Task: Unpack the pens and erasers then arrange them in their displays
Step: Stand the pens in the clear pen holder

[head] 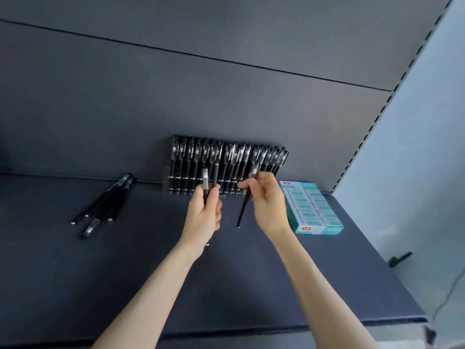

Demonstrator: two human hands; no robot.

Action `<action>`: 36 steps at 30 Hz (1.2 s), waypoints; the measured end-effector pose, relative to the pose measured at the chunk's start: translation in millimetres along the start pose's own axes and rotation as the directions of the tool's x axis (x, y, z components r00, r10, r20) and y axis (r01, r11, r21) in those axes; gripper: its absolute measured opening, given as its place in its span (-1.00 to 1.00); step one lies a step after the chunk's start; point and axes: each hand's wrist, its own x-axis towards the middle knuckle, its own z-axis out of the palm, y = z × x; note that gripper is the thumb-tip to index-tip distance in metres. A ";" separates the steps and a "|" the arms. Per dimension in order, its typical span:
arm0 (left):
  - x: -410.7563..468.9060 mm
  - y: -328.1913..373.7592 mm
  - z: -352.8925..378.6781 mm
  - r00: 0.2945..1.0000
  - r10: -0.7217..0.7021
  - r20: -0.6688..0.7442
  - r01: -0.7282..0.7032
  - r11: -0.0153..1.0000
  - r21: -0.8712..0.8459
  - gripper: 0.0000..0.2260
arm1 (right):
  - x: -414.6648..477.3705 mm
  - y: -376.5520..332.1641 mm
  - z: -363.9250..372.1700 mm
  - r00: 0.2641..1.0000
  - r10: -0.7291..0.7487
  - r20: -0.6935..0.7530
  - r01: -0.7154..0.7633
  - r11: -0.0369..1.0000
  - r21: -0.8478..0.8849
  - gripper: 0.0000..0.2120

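A clear pen display [227,167] at the back of the dark shelf holds several black pens standing upright in a row. Just in front of it, my left hand [205,217] grips two black pens [210,180] upright. My right hand [268,200] pinches a single black pen [244,210] that slants down to the left, its top end near the display. Several loose black pens [105,205] lie on the shelf to the left. A teal and white eraser box [310,207], filled with wrapped erasers, sits to the right of the display.
The dark shelf [151,273] has a front edge near the bottom of the view. A grey back panel rises behind the display. A slotted upright [392,96] and a pale wall bound the right side, where a small black bracket [400,259] sticks out.
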 end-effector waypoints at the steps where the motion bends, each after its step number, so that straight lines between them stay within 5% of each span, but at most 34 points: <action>1: -1.5 -0.8 6.7 1.000 -0.002 -0.012 0.002 1.000 0.007 -0.81 | 4.3 2.1 -8.0 1.000 -0.018 -0.010 0.018 0.999 -0.026 -0.81; 7: 3.3 -6.2 32.6 0.996 -0.030 -0.079 0.029 1.000 -0.012 -0.81 | 36.1 11.1 -31.8 0.972 -0.193 -0.136 0.183 0.980 -0.082 -0.67; 14: 17.3 -17.7 28.6 0.990 -0.044 -0.134 0.037 0.998 -0.057 -0.79 | 76.9 10.7 -18.9 0.956 -0.221 -0.191 0.217 0.975 -0.045 -0.68; 28: 24.9 -30.5 15.3 0.990 -0.078 -0.118 0.060 0.987 -0.148 -0.81 | 88.3 30.2 0.2 0.924 -0.382 -0.014 0.352 0.864 -0.359 -0.67; 36: 25.3 -29.9 17.9 0.993 -0.072 -0.092 0.059 0.989 -0.133 -0.80 | 90.5 28.4 0.8 0.934 -0.350 0.072 0.341 0.813 -0.472 -0.75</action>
